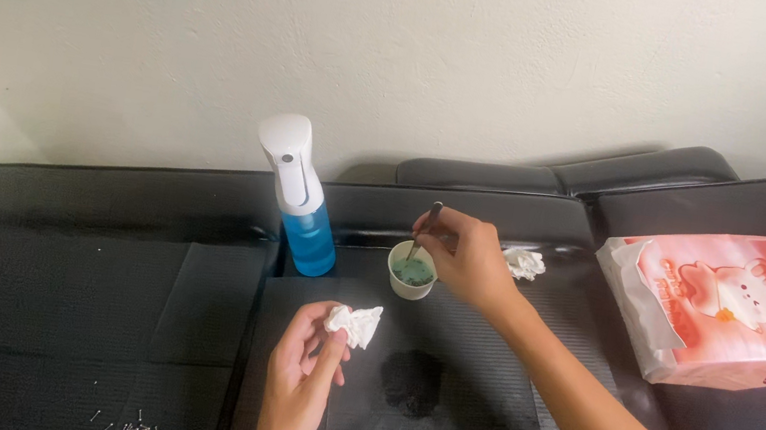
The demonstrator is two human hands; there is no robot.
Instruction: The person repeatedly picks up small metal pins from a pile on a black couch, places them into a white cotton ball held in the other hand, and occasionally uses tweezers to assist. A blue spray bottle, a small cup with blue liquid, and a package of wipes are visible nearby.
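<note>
Right hand (470, 258) pinches a thin stick (424, 226) in a small white cup (412, 274) of green paste, mid-scene; stirring gently would avoid spills, while left hand (303, 375) pinches crumpled tissue (355, 323) nearer.

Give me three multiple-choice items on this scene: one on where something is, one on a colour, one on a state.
1. Where does the spray bottle stand?
A. beside the small cup, on its left in the picture
B. on the pink packet
C. beside the pins

2. What colour is the liquid in the spray bottle?
A. red
B. blue
C. clear

3. What does the left hand hold?
A. nothing
B. a crumpled white tissue
C. the cup

Answers: 1 A, the bottle stands next to the cup; 2 B, its lower body shows blue; 3 B, the fingers pinch the tissue, while the right hand holds a thin stick in the cup.
</note>
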